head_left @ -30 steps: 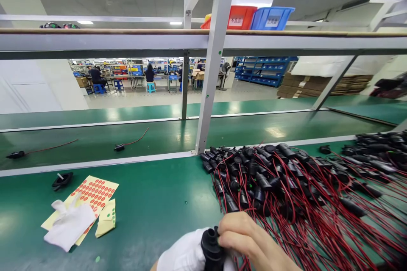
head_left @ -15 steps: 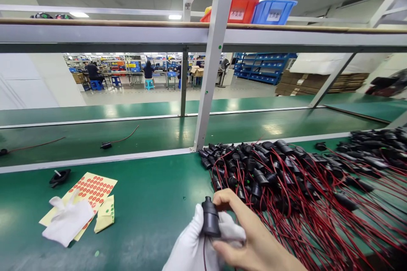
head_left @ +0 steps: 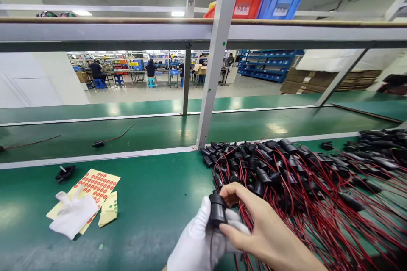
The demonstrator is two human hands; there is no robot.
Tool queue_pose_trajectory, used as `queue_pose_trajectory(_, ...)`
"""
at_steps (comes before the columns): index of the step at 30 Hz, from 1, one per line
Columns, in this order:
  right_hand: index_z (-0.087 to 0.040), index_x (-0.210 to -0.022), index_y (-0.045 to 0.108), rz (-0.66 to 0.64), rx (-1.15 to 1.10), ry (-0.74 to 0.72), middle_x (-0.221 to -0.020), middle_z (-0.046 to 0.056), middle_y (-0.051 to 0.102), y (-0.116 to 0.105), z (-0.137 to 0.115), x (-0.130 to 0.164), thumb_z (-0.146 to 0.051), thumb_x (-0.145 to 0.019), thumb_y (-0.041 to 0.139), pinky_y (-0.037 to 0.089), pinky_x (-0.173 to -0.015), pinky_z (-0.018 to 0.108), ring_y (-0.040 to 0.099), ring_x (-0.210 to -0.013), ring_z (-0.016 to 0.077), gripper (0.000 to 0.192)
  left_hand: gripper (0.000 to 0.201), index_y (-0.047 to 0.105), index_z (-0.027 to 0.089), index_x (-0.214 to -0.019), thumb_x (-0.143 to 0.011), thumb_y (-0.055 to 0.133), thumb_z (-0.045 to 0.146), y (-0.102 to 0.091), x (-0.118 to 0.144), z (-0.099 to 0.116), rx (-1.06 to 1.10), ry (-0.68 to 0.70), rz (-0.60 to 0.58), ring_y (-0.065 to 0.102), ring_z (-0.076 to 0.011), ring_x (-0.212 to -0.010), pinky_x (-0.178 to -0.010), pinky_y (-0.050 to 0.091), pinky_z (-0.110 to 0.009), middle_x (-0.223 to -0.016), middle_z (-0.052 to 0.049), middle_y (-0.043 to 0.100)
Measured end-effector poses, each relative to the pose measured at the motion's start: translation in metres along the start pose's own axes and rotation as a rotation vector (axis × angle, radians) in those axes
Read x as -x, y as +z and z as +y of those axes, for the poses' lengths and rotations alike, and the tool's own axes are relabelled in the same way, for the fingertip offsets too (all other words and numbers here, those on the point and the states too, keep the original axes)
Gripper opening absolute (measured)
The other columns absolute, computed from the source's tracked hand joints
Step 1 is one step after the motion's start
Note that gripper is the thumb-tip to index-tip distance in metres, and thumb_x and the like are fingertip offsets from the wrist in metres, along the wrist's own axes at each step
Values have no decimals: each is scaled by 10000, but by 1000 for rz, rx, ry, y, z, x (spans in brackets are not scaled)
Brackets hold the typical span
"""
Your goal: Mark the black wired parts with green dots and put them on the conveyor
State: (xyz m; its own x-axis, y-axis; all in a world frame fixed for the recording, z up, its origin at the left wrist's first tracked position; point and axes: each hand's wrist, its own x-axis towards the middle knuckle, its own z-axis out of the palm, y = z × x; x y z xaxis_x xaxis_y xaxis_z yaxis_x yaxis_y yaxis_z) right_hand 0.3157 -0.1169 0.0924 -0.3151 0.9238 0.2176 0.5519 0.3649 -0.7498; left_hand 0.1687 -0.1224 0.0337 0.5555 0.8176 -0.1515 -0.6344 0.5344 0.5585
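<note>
My left hand (head_left: 193, 237), in a white glove, grips a small black cylindrical pump (head_left: 218, 211) with a narrow nozzle on top. The pump stands roughly upright, and its thin wire hangs down across the glove. My right hand (head_left: 254, 224) is bare; its thumb and forefinger pinch the pump from the right, the thumb low and the forefinger near the top. Just beyond and right of both hands lies a big heap of similar black pumps (head_left: 263, 175), their red and black wires (head_left: 305, 224) trailing toward me.
On the left lie a sheet of red oval stickers (head_left: 101, 184), a white glove (head_left: 74, 214), a green-dot sticker piece (head_left: 109, 209) and a black part (head_left: 65, 173). Behind, a green belt (head_left: 159, 133) carries wired parts. A white post (head_left: 216, 72) rises beyond the bench.
Both hands and the pump sit slightly higher and further right in view. The right thumb has shifted onto the pump's lower edge. Wired parts on the belt have moved left.
</note>
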Motion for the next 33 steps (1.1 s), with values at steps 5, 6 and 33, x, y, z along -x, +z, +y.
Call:
queue_pose_trajectory(5,-253,-1008,610,-119,-39,21,-979,0,675,-11,-1,-7,-165,-731,661,523,-800,278,637,-921,198,295,520,722,90,-866,-712,821,576,-6,2,12,29,-17,20,602,-106,-615,-600,464,-211,-770,-51,681)
queue_pose_trajectory(6,-252,-1014,613,-146,-83,37,-983,0,673,-11,1,-9,-183,-761,649,519,-807,279,634,-925,194,265,525,716,97,-849,-679,844,576,-5,3,14,98,-72,18,601,-99,-587,-583,457,-202,-723,-31,670)
queue_pose_trajectory(33,-246,-918,600,83,-364,-75,-922,5,600,6,10,-1,-284,-841,734,522,-705,237,614,-826,161,160,316,724,215,-1024,-737,818,309,4,14,26,-1243,618,196,653,-235,-917,-846,508,-328,-988,-56,713)
